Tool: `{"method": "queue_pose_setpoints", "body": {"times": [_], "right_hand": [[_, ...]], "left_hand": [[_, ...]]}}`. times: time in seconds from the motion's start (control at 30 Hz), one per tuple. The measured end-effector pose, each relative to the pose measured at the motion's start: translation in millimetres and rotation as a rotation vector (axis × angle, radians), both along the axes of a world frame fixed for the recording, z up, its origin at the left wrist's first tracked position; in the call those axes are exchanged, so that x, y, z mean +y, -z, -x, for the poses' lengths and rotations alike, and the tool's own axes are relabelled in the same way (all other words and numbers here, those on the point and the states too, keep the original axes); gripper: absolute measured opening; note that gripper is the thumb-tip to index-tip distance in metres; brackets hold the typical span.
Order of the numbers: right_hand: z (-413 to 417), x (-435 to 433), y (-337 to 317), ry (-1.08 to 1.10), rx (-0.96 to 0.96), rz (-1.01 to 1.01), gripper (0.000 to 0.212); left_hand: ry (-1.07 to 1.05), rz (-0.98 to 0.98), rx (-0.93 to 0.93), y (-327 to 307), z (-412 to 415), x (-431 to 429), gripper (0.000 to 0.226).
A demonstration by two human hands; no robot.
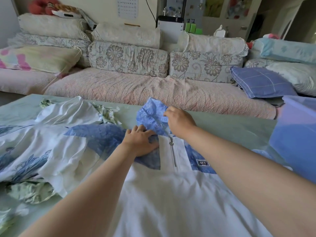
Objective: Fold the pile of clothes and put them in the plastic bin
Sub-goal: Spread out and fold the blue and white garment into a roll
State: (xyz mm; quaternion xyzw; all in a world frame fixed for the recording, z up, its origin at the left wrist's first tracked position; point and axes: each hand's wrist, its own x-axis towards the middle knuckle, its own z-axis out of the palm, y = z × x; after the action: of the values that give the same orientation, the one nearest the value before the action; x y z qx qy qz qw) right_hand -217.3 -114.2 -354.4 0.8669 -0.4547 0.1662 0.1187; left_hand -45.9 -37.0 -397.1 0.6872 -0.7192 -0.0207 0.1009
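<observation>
Right now a white short-zip shirt with crinkled blue printed shoulder panels lies front-up on the pale green cloth-covered table, its hem toward the person and its neck toward the far edge. The left hand rests flat on the blue panel just beside the silver metal zipper, fingers spread and nearly straight, pressing the fabric down. The right hand is at the neck, its fingers curled round the rumpled blue collar and lifting it off the table. A small dark rectangular label reading "OFF" sits on the blue panel on the other side of the zipper. To the left, touching the shirt's sleeve, lies the loose pile of unfolded clothes: white, blue-printed and green floral pieces heaped together. Beyond the table stands a low sofa with a pink quilted seat and floral cushions, with a blue checked square pillow on it. At the right edge a smooth bluish-lavender shape might be the plastic bin, though it is too blurred and cropped to tell.
</observation>
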Motion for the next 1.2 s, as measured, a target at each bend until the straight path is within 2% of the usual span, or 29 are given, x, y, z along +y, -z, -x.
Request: {"method": "queue_pose_setpoints", "body": {"times": [0.17, 0.23, 0.33, 0.4, 0.5, 0.6, 0.7, 0.83, 0.9, 0.93, 1.0, 1.07, 1.13, 1.2], "right_hand": [[-13, -25, 5, 0.342, 0.316, -0.087, 0.05], [-12, -28, 11, 0.403, 0.32, -0.14, 0.042], [-10, -29, 14, 0.384, 0.174, -0.112, 0.024], [-10, -27, 9, 0.338, -0.041, -0.052, 0.014], [-8, -13, -10, 0.247, -0.379, -0.012, 0.02], [1, 14, -29, 0.113, -0.562, 0.05, 0.022], [19, 49, -31, -0.029, -0.671, 0.056, 0.022], [43, 91, -13, -0.127, -0.731, 0.049, 0.005], [53, 106, 0, -0.143, -0.707, 0.056, 0.01], [59, 111, 6, -0.131, -0.683, 0.061, 0.011], [69, 121, 12, -0.043, -0.575, 0.036, 0.012], [80, 125, 15, 0.091, -0.359, -0.097, 0.017], [84, 128, 15, 0.149, -0.147, -0.225, 0.025], [80, 132, 11, 0.147, -0.148, -0.294, 0.035]], "left_hand": [[0.019, -0.016, 0.068, 2, -6, -5, 0.044], [0.007, -0.007, 0.087, 1, -6, -7, 0.041], [-0.024, 0.033, 0.11, -1, -6, -9, 0.039], [-0.048, 0.079, 0.168, -3, -7, -8, 0.039], [-0.064, 0.208, 0.285, -11, -9, -7, 0.042], [-0.056, 0.425, 0.308, -27, -7, -3, 0.052], [-0.037, 0.521, 0.245, -40, -5, 3, 0.075], [0.034, 0.39, 0.234, -50, 4, 12, 0.104], [0.04, 0.347, 0.185, -53, 10, 17, 0.108], [0.007, 0.351, 0.132, -54, 13, 20, 0.103], [-0.1, 0.387, 0.049, -58, 15, 23, 0.074], [-0.152, 0.411, -0.019, -63, 15, 28, 0.045], [-0.072, 0.405, -0.13, -70, 15, 35, 0.031], [0.057, 0.342, -0.238, -79, 17, 42, 0.021]]}}
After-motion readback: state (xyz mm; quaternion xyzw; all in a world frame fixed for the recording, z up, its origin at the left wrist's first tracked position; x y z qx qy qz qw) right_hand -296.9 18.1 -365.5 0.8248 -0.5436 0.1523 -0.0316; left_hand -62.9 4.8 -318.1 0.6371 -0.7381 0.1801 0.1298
